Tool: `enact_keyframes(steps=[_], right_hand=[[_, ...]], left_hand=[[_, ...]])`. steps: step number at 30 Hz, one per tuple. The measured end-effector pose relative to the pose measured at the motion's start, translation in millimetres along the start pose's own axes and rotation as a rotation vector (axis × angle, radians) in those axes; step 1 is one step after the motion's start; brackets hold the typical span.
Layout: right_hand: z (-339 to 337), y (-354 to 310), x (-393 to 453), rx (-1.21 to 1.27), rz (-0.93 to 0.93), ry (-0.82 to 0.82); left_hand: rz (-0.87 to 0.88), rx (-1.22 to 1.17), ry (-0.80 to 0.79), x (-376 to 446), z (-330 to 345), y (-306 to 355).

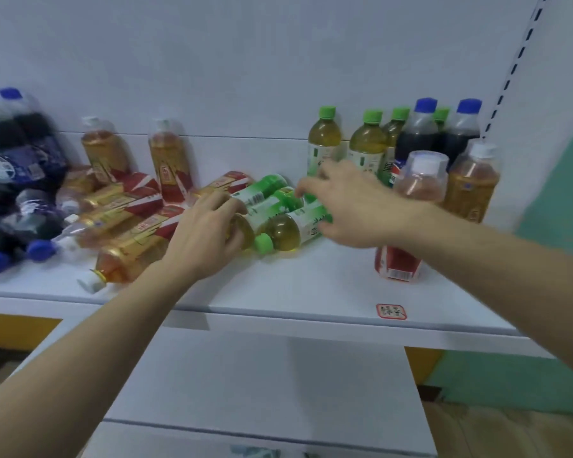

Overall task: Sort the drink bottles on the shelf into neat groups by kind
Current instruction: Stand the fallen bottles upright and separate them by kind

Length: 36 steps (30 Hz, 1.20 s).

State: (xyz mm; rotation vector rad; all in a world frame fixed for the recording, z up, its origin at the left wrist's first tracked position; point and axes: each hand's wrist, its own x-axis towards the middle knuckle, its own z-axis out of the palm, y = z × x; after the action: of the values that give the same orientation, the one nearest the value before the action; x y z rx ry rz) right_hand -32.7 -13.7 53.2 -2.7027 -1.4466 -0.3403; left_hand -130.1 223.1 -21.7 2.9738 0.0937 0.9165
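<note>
Three green tea bottles lie side by side mid-shelf. My left hand [205, 233] grips the neck end of one lying green tea bottle [258, 201]. My right hand [351, 206] reaches with spread fingers over the front green tea bottle [288, 229], thumb by its base. Several green tea bottles [368, 143] stand at the back right. Beside them stand two cola bottles [417, 133] and two red-label tea bottles [473, 183]. A heap of red-label tea bottles [129, 206] lies at the left, with two more [167, 153] upright behind.
Blue-capped cola bottles [14, 160] are piled at the far left of the white shelf [295, 285]. A small red sticker [391, 311] marks the shelf's front edge. A lower shelf [262, 385] juts out below. A slotted upright [516, 61] runs up the right side.
</note>
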Motion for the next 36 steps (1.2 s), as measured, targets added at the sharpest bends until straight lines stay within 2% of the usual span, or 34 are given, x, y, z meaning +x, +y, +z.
enact_keyframes(steps=[2, 4, 13, 15, 21, 25, 27, 30, 36], right_hand=[[28.9, -13.8, 13.6, -0.012, -0.012, -0.121], [50.9, -18.2, 20.2, 0.014, -0.037, -0.153], [85.9, -16.2, 25.2, -0.045, -0.061, 0.083], [83.8, -15.6, 19.1, 0.003, -0.012, 0.132], [43.7, -7.4, 31.1, 0.472, 0.272, 0.440], [25.3, 5.5, 52.1, 0.709, 0.530, 0.493], [25.9, 9.3, 57.6, 0.703, 0.593, 0.491], [29.7, 7.1, 60.1, 0.651, 0.592, 0.536], [31.1, 4.4, 57.3, 0.648, 0.608, 0.520]], left_hand=[[0.008, -0.039, -0.049, 6.0, 3.5, -12.5], [0.021, -0.098, -0.091, 11.7, 9.0, -19.7], [-0.038, -0.292, -0.060, 23.4, 43.2, -26.2], [-0.067, -0.335, -0.040, 24.5, 47.3, -24.6], [-0.095, -0.412, -0.041, 24.8, 49.5, -26.2], [-0.054, -0.446, -0.073, 19.7, 47.9, -28.2], [-0.035, -0.451, -0.099, 17.5, 46.5, -28.9], [-0.030, -0.482, -0.123, 16.1, 43.7, -29.4], [-0.100, -0.598, -0.083, 12.6, 39.1, -35.4]])
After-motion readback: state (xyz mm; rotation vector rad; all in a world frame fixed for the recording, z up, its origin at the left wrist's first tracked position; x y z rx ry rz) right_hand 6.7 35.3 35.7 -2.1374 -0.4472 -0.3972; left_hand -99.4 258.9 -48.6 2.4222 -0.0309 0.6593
